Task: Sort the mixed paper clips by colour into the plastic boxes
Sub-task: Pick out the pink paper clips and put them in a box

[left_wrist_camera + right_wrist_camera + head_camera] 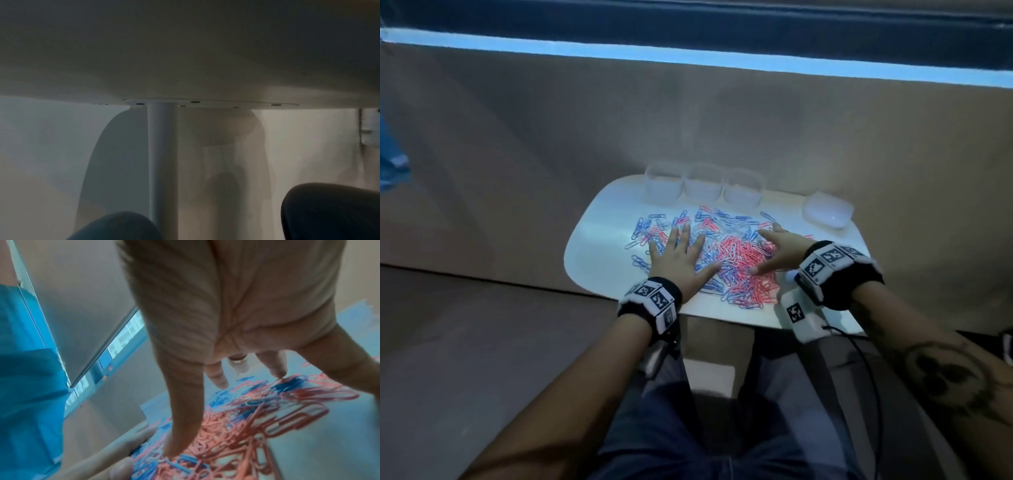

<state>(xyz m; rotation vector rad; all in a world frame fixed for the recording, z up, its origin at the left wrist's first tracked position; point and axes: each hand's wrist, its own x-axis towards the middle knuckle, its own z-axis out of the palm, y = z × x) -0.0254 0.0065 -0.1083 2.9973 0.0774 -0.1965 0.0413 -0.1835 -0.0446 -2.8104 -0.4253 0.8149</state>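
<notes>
Both forearms reach forward over the near edge of the counter (599,219), each wrist wrapped in a black band carrying white marker blocks. The left hand (677,258) lies palm down towards the counter's left half, fingers straight and spread, thumb angled out to the right. The right hand (779,248) sits towards the counter's right half, turned inward so its fingers point left, spread and nearly straight, fingertips (174,449) pressing down. The right forearm bears a dark tattoo. Both knees, in dark trousers, sit under the counter.
</notes>
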